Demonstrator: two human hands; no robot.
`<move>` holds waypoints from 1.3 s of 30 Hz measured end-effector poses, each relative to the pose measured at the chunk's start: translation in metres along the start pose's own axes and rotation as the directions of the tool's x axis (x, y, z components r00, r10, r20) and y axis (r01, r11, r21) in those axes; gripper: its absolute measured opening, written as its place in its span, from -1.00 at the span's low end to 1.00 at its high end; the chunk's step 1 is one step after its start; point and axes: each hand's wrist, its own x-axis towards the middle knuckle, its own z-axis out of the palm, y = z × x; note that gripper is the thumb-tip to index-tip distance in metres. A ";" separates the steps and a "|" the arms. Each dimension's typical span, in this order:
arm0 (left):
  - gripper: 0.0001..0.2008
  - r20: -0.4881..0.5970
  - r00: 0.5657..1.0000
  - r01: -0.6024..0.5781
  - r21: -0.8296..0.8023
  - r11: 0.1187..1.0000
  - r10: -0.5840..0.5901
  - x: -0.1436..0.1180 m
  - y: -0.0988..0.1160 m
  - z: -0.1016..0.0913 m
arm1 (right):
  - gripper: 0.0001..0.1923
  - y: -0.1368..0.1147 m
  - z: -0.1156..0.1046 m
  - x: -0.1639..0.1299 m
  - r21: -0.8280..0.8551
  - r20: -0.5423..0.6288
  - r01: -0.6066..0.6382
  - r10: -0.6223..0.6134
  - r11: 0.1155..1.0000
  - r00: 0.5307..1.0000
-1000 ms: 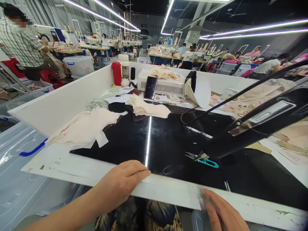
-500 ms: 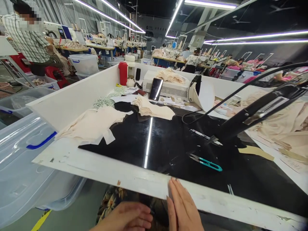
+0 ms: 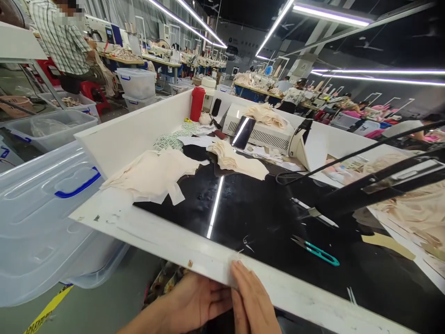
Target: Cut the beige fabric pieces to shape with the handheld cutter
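At the front edge of the white-rimmed table (image 3: 160,239), my right hand (image 3: 252,294) lies with its fingers stretched out and close together on the rim. My left hand (image 3: 194,299) is just below that edge, palm turned up, its fingers lightly curved and partly hidden by my right hand. Neither hand shows anything held. Beyond the hands, teal thread snips (image 3: 316,250) lie on the black work surface (image 3: 243,208). A fanned stack of cream fabric pieces (image 3: 238,160) rests farther back, and a larger cream pile (image 3: 153,176) sits to the left.
A black arm-like device (image 3: 378,181) reaches in from the right over a white pen (image 3: 314,212). A phone (image 3: 243,132) leans against a white box-shaped unit (image 3: 264,132). Lidded plastic bins (image 3: 41,208) stand left of the table. A person in a checked shirt (image 3: 60,46) sits farther off.
My left hand has risen to the table edge, close to my right hand, and its palm now faces up. The view has turned a little left, so the table appears farther right.
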 end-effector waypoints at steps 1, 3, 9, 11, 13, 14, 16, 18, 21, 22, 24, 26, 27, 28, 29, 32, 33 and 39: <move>-0.64 0.022 1.000 -0.002 -0.014 1.000 0.002 0.000 0.000 0.000 | -0.47 0.002 -0.002 0.001 -0.009 -0.005 -0.015 0.015 1.000 1.000; -0.64 0.059 0.998 -0.002 -0.034 0.999 0.004 0.001 0.001 0.000 | -0.47 0.007 -0.006 0.005 -0.030 0.004 -0.041 0.042 0.999 0.999; -0.77 -0.004 1.000 0.028 -0.120 0.992 -0.029 0.008 0.000 0.001 | -0.44 -0.001 -0.001 0.011 0.007 0.066 0.022 -0.022 1.000 0.998; -0.77 -0.008 1.000 0.029 -0.133 0.991 -0.030 0.009 0.000 0.000 | -0.43 -0.006 0.000 0.010 0.037 0.051 0.031 -0.033 0.999 0.998; -0.74 -0.005 1.000 0.021 -0.131 0.991 -0.022 0.009 0.001 0.000 | -0.43 -0.007 -0.002 0.010 0.050 0.043 0.026 -0.028 0.998 0.999; -0.73 -0.006 1.000 0.015 -0.129 0.992 -0.016 0.009 0.002 0.001 | -0.44 -0.005 -0.003 0.011 0.048 0.051 0.028 -0.031 0.998 0.998; -0.75 -0.021 1.000 0.010 -0.138 0.990 -0.012 0.008 0.004 0.003 | -0.46 0.000 -0.004 0.019 0.033 0.098 0.072 -0.075 0.997 0.992; -0.79 -0.041 0.999 0.019 -0.160 0.987 -0.026 0.009 0.005 0.005 | -0.48 0.006 -0.004 0.031 0.012 0.162 0.178 -0.178 0.984 0.971; -0.80 -0.042 0.997 0.059 -0.193 0.979 -0.068 0.011 0.004 0.008 | -0.51 0.010 -0.003 0.044 -0.017 0.215 0.317 -0.306 0.948 0.927; -0.80 -0.026 0.996 0.076 -0.206 0.975 -0.084 0.012 0.003 0.008 | -0.53 0.010 -0.003 0.045 -0.013 0.215 0.330 -0.320 0.944 0.923; -0.82 0.014 0.994 0.109 -0.232 0.967 -0.108 0.015 0.001 0.009 | -0.59 0.010 -0.007 0.042 0.025 0.209 0.309 -0.307 0.951 0.929; -0.82 0.043 0.991 0.134 -0.244 0.960 -0.127 0.018 -0.001 0.011 | -0.62 0.009 -0.013 0.033 0.069 0.179 0.240 -0.249 0.968 0.952; -0.81 0.045 0.990 0.140 -0.244 0.960 -0.133 0.019 -0.002 0.012 | -0.63 0.010 -0.016 0.028 0.079 0.154 0.199 -0.209 0.977 0.966; -0.80 0.045 0.990 0.141 -0.238 0.961 -0.134 0.020 -0.003 0.013 | -0.62 0.012 -0.019 0.023 0.079 0.129 0.158 -0.167 0.984 0.978; -0.78 0.050 0.990 0.138 -0.228 0.964 -0.130 0.020 -0.004 0.014 | -0.61 0.014 -0.022 0.019 0.070 0.111 0.124 -0.132 0.990 0.985; -0.65 0.097 0.991 0.110 -0.180 0.977 -0.094 0.020 -0.006 0.015 | -0.56 0.024 -0.026 0.015 0.015 0.130 0.101 -0.102 0.995 0.986; -0.63 0.111 0.990 0.103 -0.173 0.980 -0.084 0.019 -0.006 0.015 | -0.53 0.027 -0.025 0.015 -0.010 0.150 0.112 -0.110 0.994 0.983; -0.88 0.034 0.984 0.175 -0.321 0.931 -0.173 0.014 0.002 0.018 | -0.41 0.011 -0.011 0.015 -0.005 0.162 0.181 -0.178 0.983 0.971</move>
